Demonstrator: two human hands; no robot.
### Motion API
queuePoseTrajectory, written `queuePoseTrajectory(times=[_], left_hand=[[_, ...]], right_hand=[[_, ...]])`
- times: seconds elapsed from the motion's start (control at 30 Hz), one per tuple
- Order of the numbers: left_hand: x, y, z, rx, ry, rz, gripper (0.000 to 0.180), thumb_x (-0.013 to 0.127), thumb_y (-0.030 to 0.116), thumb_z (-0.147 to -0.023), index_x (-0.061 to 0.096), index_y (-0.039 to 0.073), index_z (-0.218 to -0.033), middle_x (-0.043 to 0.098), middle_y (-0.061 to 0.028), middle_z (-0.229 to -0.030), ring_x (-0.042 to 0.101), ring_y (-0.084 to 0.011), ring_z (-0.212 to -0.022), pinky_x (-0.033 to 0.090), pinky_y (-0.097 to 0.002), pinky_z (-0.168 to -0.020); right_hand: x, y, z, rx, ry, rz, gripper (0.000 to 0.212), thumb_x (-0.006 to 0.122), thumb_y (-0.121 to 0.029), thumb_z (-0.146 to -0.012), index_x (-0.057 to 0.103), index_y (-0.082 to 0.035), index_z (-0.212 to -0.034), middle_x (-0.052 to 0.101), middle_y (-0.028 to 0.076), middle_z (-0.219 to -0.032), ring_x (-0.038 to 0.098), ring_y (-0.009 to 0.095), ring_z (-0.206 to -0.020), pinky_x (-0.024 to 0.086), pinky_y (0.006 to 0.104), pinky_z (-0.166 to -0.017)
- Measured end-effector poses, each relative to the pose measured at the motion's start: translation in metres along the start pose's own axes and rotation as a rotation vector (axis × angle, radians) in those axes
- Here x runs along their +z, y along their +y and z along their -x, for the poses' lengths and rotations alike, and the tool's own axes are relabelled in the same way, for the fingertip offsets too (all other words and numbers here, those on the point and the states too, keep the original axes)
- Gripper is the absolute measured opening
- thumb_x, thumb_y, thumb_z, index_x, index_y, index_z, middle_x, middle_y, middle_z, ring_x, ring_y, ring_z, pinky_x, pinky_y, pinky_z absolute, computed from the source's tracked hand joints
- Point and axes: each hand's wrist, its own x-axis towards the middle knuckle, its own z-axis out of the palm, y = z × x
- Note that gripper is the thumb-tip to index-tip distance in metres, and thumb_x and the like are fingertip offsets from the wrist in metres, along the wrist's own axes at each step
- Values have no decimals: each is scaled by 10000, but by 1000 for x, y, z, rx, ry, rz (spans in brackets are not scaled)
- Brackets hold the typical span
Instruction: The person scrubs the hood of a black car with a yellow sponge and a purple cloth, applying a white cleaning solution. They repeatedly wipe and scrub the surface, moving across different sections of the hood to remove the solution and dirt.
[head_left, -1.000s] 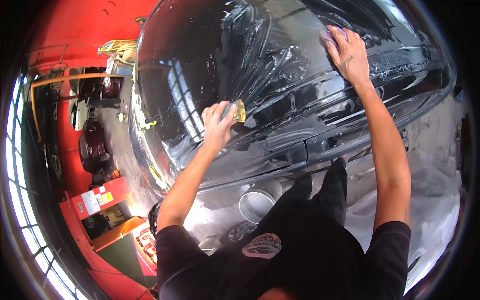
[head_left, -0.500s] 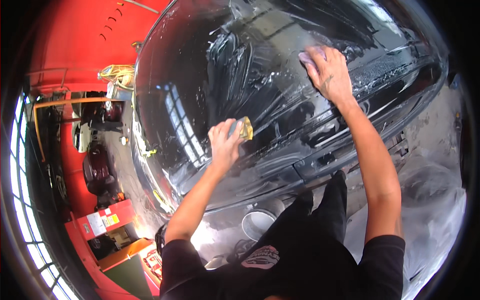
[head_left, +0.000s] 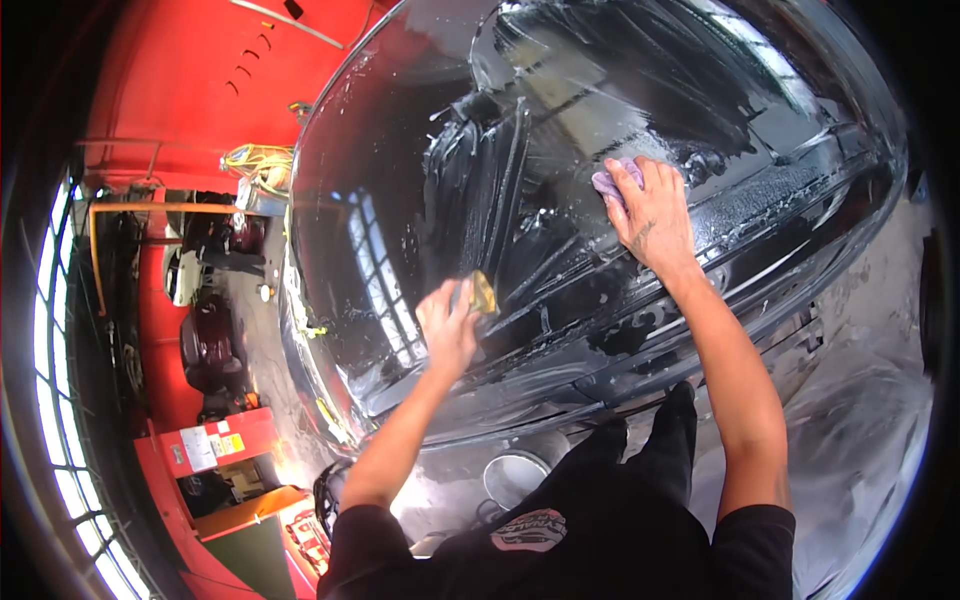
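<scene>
A glossy black car panel (head_left: pixel 590 95) spreads out before me, wet and smeared with whitish streaks. My left hand (head_left: pixel 447 325) is closed round a small pad with a yellow, sandpaper-like face (head_left: pixel 483 292), low over the panel's left part. That hand is slightly blurred, and whether the pad touches the surface I cannot tell. Farther right and farther from me, my right hand (head_left: pixel 655 220) presses a crumpled purple cloth (head_left: pixel 612 182) onto the wet surface. Its fingers curl over the cloth and hide part of it.
On the floor by my legs stands a round metal bucket (head_left: pixel 515 478). Translucent plastic sheeting (head_left: pixel 850 430) lies at the right. A red cabinet (head_left: pixel 158 465) is at the lower left, with coiled yellow cords (head_left: pixel 262 165) beyond the panel's left edge.
My right hand has drawn the purple cloth nearer to me across the panel. The left hand with the pad is a little nearer too. The whole view has shifted slightly.
</scene>
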Motion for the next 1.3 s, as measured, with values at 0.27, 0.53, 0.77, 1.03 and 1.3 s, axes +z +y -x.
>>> queuePoseTrajectory(times=[0.27, 0.53, 0.77, 1.03, 1.3], left_hand=[[57, -68, -254, -204, 166, -156, 481, 695, 264, -1005, 664, 160, -1474, 647, -181, -1405, 589, -373, -1272, 430, -538, -1017], [9, 8, -22, -81, 23, -30, 670, 764, 138, -879, 621, 118, -1533, 610, -193, -1431, 576, -376, -1292, 399, -518, -1071], [63, -68, -301, -294, 159, -225, 495, 675, 254, -1016, 633, 164, -1501, 649, -180, -1404, 597, -377, -1254, 437, -560, -1003], [23, 36, -24, -143, 15, -26, 630, 744, 168, -898, 641, 102, -1516, 612, -197, -1430, 579, -366, -1286, 386, -502, -1078], [72, -40, -312, -318, 163, -336, 465, 675, 297, -1009, 663, 184, -1460, 662, -151, -1373, 611, -362, -1227, 451, -558, -993]], right_hand=[[-2, -13, -2, -74, -7, -111, 551, 763, -214, -923, 639, -116, -1450, 606, 220, -1333, 572, 412, -1230, 450, 523, -1089], [-7, -3, -3, -11, -36, -36, 537, 764, -214, -907, 645, -107, -1420, 595, 222, -1332, 561, 401, -1244, 427, 529, -1102], [-8, -12, -10, -82, -26, -140, 569, 787, -172, -881, 642, -99, -1426, 586, 220, -1353, 561, 419, -1243, 444, 520, -1092], [-7, 4, -4, -27, -133, -67, 600, 771, -239, -904, 602, -119, -1467, 554, 229, -1384, 521, 415, -1326, 372, 606, -1197], [-11, -4, -10, -172, -138, -229, 642, 769, -128, -852, 599, -129, -1471, 556, 229, -1388, 535, 421, -1336, 367, 621, -1207]])
